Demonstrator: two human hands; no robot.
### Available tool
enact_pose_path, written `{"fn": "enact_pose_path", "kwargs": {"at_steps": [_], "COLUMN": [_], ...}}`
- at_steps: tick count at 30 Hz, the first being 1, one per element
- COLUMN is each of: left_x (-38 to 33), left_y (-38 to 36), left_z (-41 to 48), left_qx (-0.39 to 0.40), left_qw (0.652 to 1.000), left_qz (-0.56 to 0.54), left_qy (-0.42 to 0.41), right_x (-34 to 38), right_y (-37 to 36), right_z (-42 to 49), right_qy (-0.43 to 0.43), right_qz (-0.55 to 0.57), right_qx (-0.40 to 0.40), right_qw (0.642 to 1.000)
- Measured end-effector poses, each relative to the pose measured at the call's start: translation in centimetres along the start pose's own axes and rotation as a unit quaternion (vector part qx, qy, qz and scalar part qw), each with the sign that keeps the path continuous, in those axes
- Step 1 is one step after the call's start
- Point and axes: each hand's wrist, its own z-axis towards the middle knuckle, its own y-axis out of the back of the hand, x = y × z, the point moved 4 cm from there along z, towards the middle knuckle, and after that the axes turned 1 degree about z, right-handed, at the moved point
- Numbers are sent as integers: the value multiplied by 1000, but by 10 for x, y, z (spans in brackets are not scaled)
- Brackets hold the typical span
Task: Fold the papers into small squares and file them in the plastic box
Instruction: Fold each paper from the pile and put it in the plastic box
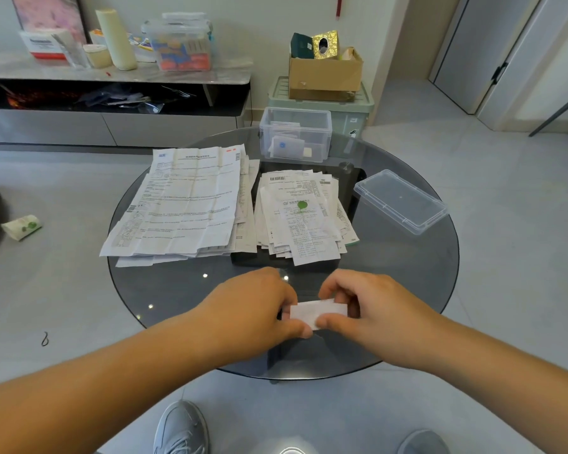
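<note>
Bench [407, 273]: round, dark tinted glass, directly in front of me. Four lots lie on it.
1. Large stack of papers [184, 204], unfolded, creased, printed; on my left, its near left corner at the rim.
2. Smaller stack of papers [304, 214], narrower sheets, fanned; centre, just beside lot 1.
3. Plastic box [322, 139], clear, lidless; far edge, folded papers inside.
4. Lid [400, 201], clear; right side, apart from the box.

Paper stacks [181, 201] block the way to the plastic box [295, 134].

Left hand [256, 306], right hand [368, 306] pinch folded paper [315, 312].
</note>
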Motion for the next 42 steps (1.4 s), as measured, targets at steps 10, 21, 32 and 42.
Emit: {"fn": "enact_pose_path", "kwargs": {"at_steps": [10,21,32,42], "left_x": [-1,4,0,-16], "left_y": [7,11,10,19], "left_z": [13,19,16,20], "left_qx": [-12,21,-22,-178], "left_qw": [999,994,996,962], "left_qz": [-8,-70,-50,155], "left_qy": [49,87,77,-135], "right_x": [5,-9,4,-42], "right_y": [6,26,12,37], "right_z": [7,12,-21,-29], "right_qy": [-57,-170,97,61], "right_qz": [-41,-86,-53,-185], "right_qx": [6,58,-2,-65], "right_qw": [998,980,994,979]}}
